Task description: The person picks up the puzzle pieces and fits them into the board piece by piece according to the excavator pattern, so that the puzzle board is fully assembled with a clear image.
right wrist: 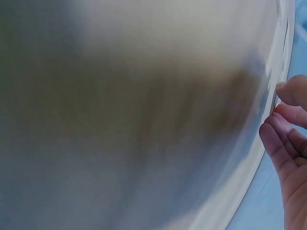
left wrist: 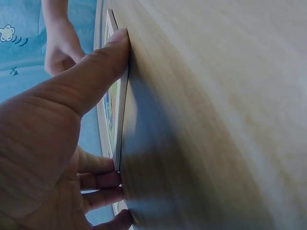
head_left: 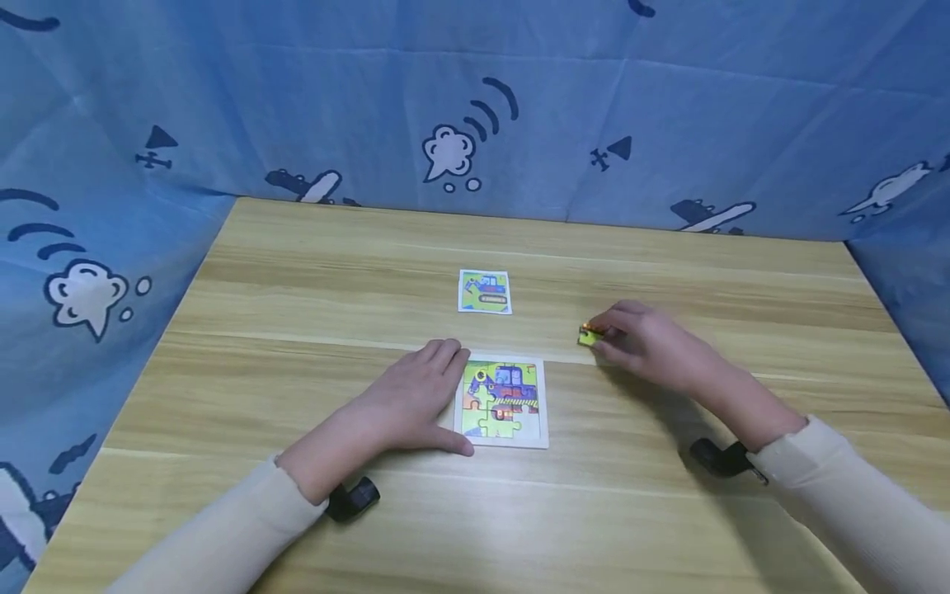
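Note:
A square jigsaw puzzle (head_left: 500, 400) in a white-rimmed tray lies on the table, with a blue and purple excavator on a yellow-green ground. White tray floor shows at its lower right. My left hand (head_left: 416, 400) rests along the tray's left side, thumb at the near corner, fingers by the far corner. In the left wrist view, that thumb (left wrist: 103, 67) touches the tray's rim (left wrist: 123, 103). To the right of the tray, my right hand (head_left: 653, 346) pinches a small yellow-green puzzle piece (head_left: 588, 337) between thumb and fingers. The right wrist view hardly shows the piece behind the fingertips (right wrist: 271, 136).
Beyond the tray lies a small picture card (head_left: 485, 292) with an excavator on it. The wood-grain table (head_left: 312, 272) is bordered at the back and sides by a blue patterned cloth (head_left: 356, 99). A black wrist camera (head_left: 352, 499) sits under each sleeve cuff.

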Tool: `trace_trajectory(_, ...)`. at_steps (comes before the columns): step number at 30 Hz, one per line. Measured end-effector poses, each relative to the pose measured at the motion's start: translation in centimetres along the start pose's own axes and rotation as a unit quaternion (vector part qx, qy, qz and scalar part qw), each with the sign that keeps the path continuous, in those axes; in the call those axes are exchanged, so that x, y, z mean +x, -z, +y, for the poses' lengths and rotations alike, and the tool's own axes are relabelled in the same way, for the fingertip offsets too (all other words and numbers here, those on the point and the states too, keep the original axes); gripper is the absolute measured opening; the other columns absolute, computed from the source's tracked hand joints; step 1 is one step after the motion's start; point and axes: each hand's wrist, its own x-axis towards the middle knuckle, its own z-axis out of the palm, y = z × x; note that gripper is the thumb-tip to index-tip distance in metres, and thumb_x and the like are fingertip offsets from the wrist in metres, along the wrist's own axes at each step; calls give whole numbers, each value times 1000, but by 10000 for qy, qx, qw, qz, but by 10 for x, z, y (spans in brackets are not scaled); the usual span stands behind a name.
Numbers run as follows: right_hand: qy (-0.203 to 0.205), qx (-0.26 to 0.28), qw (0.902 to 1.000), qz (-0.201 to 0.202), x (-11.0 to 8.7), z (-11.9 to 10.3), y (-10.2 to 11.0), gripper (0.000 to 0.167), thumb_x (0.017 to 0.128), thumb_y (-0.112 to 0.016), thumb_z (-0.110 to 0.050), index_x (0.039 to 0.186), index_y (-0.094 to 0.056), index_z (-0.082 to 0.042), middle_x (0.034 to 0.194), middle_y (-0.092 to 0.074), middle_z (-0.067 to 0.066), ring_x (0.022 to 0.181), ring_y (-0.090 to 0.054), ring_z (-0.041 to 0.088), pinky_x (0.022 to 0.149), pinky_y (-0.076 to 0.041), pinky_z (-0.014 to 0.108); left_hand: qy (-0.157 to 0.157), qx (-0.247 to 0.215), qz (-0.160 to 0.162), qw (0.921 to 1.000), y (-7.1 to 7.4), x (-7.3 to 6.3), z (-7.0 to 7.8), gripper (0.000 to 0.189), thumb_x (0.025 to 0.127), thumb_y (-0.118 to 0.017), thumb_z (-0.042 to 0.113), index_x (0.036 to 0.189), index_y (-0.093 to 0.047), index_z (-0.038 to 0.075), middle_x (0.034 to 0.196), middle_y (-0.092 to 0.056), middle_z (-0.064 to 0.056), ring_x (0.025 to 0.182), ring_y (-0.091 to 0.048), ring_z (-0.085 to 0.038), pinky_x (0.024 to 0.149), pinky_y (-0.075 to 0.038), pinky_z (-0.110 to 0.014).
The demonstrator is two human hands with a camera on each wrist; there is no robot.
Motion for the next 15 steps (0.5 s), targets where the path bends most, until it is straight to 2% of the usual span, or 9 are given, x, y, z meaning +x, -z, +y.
trace_trajectory(5, 152, 121, 9994, -285, -20, -42, -16, 29, 94, -78, -16, 122, -75, -11, 115, -72, 4, 97, -67, 11, 81, -62, 32, -35, 26, 5, 10000, -1, 0, 1, 120, 78, -80, 71, 160, -32, -3, 156, -41, -18, 145, -41, -32, 126, -37, -47)
trace_trajectory(8, 496, 209, 9978, -397, -28, -65, -21, 28, 94, -78, -17, 122, -75, -14, 115, -71, 0, 96, -65, 7, 81, -62, 26, -29, 4, 22, 10000, 0, 1, 1, 120, 78, -80, 71, 160, -32, -3, 157, -41, -19, 146, -40, -33, 126, -37, -48)
trace_trajectory(12, 864, 187, 9947, -533, -34, -86, -25, 29, 94, -77, -19, 122, -75, -14, 115, -71, 0, 98, -65, 6, 81, -61, 24, 5, -2, 30, 10000, 0, 1, 1, 121, 77, -80, 72, 160, -33, -3, 157, -41, -19, 147, -40, -34, 126, -37, -48)
trace_trajectory(15, 984, 98, 9932, -614, -36, -95, -27, 31, 94, -78, -21, 124, -75, -12, 116, -71, 1, 99, -66, 8, 84, -62, 26, 6, 22, 16, 10000, 0, 2, 1, 121, 77, -80, 72, 160, -33, -3, 157, -41, -19, 147, -41, -34, 126, -38, -48)
